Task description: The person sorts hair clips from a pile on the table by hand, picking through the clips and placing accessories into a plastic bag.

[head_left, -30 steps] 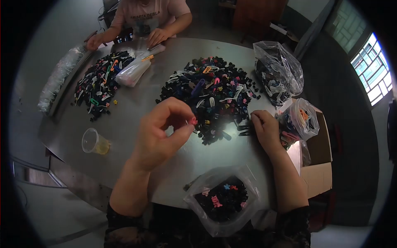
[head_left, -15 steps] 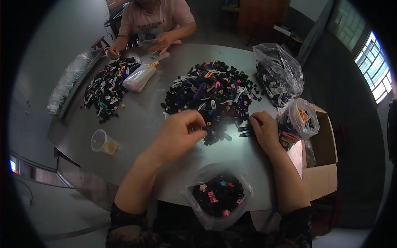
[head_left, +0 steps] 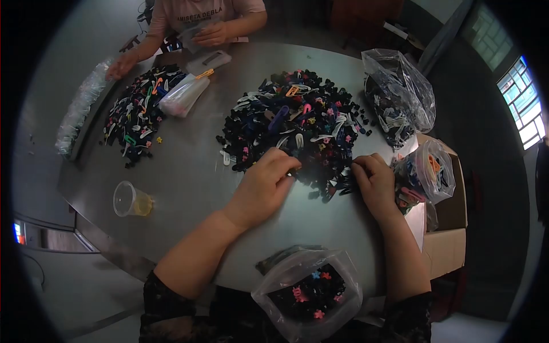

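A large pile of small hair clips, mostly black with white, pink, purple and orange ones among them, lies on the metal table. At its near edge my left hand is closed in a pinch, and a tiny dark piece at the fingertips is too small to name. My right hand rests at the pile's right edge with fingers curled closed. Several black snap clips lie by its fingertips; what the fingers hold is hidden. Close to my body stands an open plastic bag with black, pink, red and blue clips inside.
Across the table, a co-worker's hand is above a second clip pile, beside clear plastic bags. A plastic cup with yellowish liquid stands left. Filled bags and a cardboard box are on the right.
My left hand has moved right and down against the pile's near edge. My right hand shifts slightly right. The co-worker's hand has reached left, and the whole view has tilted a little.
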A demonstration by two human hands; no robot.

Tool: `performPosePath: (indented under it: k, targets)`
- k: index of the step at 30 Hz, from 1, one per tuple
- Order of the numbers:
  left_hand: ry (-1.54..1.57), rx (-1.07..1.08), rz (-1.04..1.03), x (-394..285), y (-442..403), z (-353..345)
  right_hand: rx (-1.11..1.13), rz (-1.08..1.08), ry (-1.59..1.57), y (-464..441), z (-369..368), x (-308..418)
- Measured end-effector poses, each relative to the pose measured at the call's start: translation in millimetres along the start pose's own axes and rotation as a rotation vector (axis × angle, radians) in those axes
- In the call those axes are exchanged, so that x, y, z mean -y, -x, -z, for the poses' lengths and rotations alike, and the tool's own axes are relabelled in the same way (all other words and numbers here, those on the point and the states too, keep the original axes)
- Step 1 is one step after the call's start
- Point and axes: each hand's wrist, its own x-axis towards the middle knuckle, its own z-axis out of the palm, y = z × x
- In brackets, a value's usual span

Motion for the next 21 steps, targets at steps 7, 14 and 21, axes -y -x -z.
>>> performPosePath:
  k: [7, 14, 21]
  targets:
    - [-0.139, 0.085, -0.177, -12.1, 4.7, -11.3, -0.016, -0.008, -0.025, 0.1, 0.2, -1.4]
    - [-0.397, 0.166, -0.262, -7.3, 6.1, -21.6, -0.029, 0.025, -0.016, 1.1, -2.2, -6.3]
    - [0.386, 0.02, -0.244, -72.5, 6.1, 52.3, -0.029, 0.015, -0.009, 1.0, -1.9, -3.0]
